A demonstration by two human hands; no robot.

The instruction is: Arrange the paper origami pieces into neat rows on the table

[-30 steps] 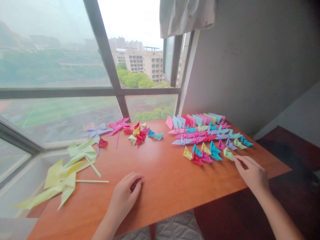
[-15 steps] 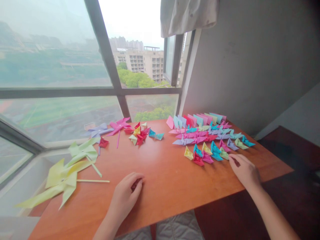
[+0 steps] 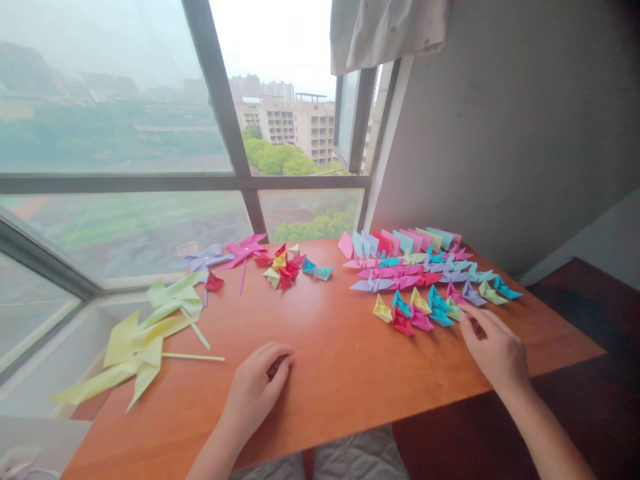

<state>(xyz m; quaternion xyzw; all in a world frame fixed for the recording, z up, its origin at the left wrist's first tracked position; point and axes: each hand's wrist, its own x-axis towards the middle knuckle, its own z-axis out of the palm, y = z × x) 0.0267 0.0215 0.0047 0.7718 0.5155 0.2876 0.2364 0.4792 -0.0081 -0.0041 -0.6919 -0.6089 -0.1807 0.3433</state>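
Observation:
My right hand (image 3: 497, 347) is at the right end of the front group of folded paper boats. Its thumb and forefinger pinch the edge of a light green paper boat (image 3: 453, 309), partly hidden by the fingertips. Beside it stand a blue paper boat (image 3: 440, 313), a magenta boat (image 3: 421, 319), a red boat (image 3: 402, 323) and a yellow boat (image 3: 383, 309). My left hand (image 3: 260, 383) rests on the wooden table (image 3: 340, 373) near its front edge, fingers curled in towards the thumb, with nothing visible in it.
Rows of paper cranes (image 3: 387, 283) and folded paper pieces (image 3: 360, 244) stand behind the boats. A pile of small paper boats (image 3: 287, 273) lies at the back middle. Paper pinwheels, including a yellow one (image 3: 135, 353) and a magenta one (image 3: 246, 248), lie along the window side.
The whole view has shifted slightly, so things appear a little further right. My right hand stays at the light green boat, and my left hand still rests on the table.

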